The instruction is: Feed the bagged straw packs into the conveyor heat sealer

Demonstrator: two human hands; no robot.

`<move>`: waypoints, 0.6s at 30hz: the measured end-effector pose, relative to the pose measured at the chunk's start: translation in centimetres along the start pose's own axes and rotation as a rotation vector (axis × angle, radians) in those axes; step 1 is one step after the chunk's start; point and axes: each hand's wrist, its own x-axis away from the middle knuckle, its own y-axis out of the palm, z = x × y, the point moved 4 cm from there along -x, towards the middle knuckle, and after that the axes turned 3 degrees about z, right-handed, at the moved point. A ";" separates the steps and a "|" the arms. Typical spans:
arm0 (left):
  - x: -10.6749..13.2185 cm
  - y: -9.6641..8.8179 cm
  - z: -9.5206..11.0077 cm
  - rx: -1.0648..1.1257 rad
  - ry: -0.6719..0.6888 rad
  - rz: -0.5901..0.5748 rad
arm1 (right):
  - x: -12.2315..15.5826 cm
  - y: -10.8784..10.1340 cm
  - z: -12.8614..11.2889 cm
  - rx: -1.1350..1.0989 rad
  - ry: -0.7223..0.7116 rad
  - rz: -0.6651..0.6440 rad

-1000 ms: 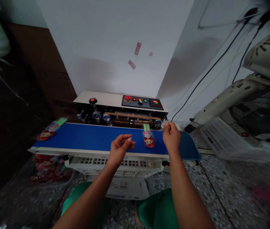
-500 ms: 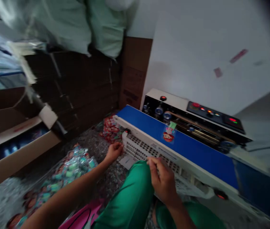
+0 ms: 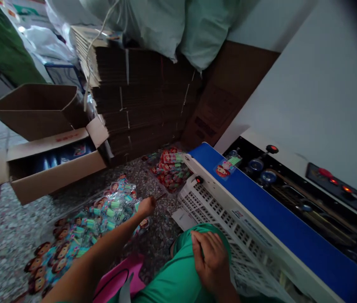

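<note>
My left hand (image 3: 146,206) reaches down to the floor at the edge of a pile of clear packets with cartoon-head toys (image 3: 83,229); its fingers are curled, and whether they hold a packet is hidden. My right hand (image 3: 210,260) rests flat on my green-trousered knee (image 3: 178,277), holding nothing. One sealed toy packet (image 3: 227,167) rides near the far end of the blue conveyor belt (image 3: 279,225) of the sealing machine (image 3: 294,189).
A second heap of red packets (image 3: 170,169) lies on the floor past the belt's end. An open cardboard box (image 3: 48,162), another box (image 3: 36,107) and a stack of flattened cartons (image 3: 137,97) stand behind. A white slotted crate (image 3: 225,219) sits under the machine. Something pink (image 3: 118,282) lies by my leg.
The view has swung left from the machine to the floor. My left hand moved down to the packet pile; my right hand dropped from the belt onto my knee. The packet travelled along the belt.
</note>
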 end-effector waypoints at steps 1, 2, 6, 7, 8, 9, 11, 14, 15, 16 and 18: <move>-0.3 0.6 -0.1 -0.028 0.023 -0.014 | -0.1 0.2 0.0 0.001 -0.006 -0.004; -0.6 1.2 -0.3 -0.058 0.043 -0.026 | -0.2 0.4 -0.1 -0.002 -0.014 -0.010; -0.6 3.9 -1.2 -0.168 0.164 -0.033 | -0.3 0.8 -0.1 -0.021 -0.052 -0.019; -0.5 4.6 -1.4 -0.192 0.218 -0.031 | -0.3 1.0 0.0 -0.027 -0.059 -0.019; -0.3 5.2 -1.8 -0.214 0.276 -0.033 | -0.3 1.1 0.0 -0.032 -0.064 -0.021; -0.1 5.8 -2.1 -0.234 0.334 -0.038 | -0.3 1.3 0.1 -0.039 -0.072 -0.027; 0.2 6.8 -3.0 -0.276 0.428 -0.047 | -0.3 1.7 0.1 -0.051 -0.090 -0.047; 0.4 8.0 -4.1 -0.330 0.499 -0.039 | -0.5 2.2 0.1 -0.060 -0.127 -0.068; 0.5 8.2 -4.3 -0.343 0.510 -0.032 | -0.7 2.3 0.1 -0.057 -0.139 -0.068; 0.5 8.4 -4.4 -0.351 0.518 -0.023 | -0.8 2.4 0.1 -0.052 -0.149 -0.067; 0.2 8.0 -4.5 -0.351 0.528 0.000 | -1.1 2.8 0.1 -0.042 -0.164 -0.075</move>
